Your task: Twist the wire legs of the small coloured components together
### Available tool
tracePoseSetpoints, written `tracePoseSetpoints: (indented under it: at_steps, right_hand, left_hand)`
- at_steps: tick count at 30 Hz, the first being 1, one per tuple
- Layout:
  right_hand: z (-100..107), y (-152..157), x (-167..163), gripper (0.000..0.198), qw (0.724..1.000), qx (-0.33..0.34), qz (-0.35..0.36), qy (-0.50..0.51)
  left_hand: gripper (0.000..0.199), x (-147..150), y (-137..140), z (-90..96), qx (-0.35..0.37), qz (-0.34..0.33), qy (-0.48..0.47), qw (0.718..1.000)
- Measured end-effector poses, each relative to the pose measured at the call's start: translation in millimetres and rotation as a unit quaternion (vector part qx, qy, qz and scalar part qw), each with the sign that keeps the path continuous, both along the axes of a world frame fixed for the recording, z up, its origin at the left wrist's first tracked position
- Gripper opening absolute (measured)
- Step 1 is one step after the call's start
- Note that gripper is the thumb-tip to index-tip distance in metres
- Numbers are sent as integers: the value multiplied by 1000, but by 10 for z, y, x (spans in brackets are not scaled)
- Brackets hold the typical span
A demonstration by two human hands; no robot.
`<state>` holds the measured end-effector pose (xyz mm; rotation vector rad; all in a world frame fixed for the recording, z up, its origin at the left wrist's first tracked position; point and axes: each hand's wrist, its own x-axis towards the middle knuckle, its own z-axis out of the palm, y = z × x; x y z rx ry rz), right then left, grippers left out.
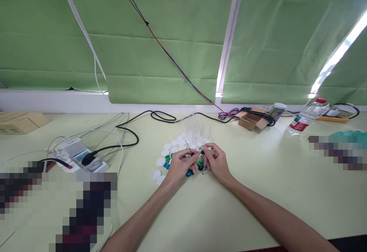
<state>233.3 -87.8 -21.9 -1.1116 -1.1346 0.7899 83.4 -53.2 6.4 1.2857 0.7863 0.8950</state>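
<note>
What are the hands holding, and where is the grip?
Both hands, left hand and right hand, pinch a small circuit board by its opposite edges; finer detail cannot be told.

Both hands meet at the middle of the surface (243, 206), the left hand (180, 167) just beside the right hand (217, 162), with a small circuit board (200, 164) between them. Round caps (169, 151) lie scattered to the left of and behind the hands. Clear tubes (197, 130) stand just behind the caps. A power strip (82, 156) lies well to the left. An open cardboard box (250, 120) sits behind and to the right, with a bottle (304, 121) lying farther right.
</note>
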Motion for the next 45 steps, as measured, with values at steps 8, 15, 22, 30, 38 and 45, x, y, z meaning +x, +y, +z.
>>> tracePoseSetpoints:
  at_steps: [8,15,22,30,38,45]
  right_hand:
    - [-25,8,2,28,1000,7,-2,1]
    - [-22,1,0,31,1000,5,0,-3]
    - [-10,-3,4,32,1000,6,3,0]
    - [4,-9,6,34,1000,13,-1,-14]
    - [-4,-9,11,34,1000,11,-6,-26]
    - [14,-23,17,36,1000,14,-3,-23]
  left_hand:
    - [32,3,-13,24,-2,4,3,1000]
    - [33,7,9,-11,1,-2,0,1000]
    - [33,-1,24,-52,10,-2,-2,1000]
    - [32,8,27,-65,43,12,24,999]
    - [27,10,-2,-44,86,27,41,995]
    - [21,10,16,-139,144,40,54,987]
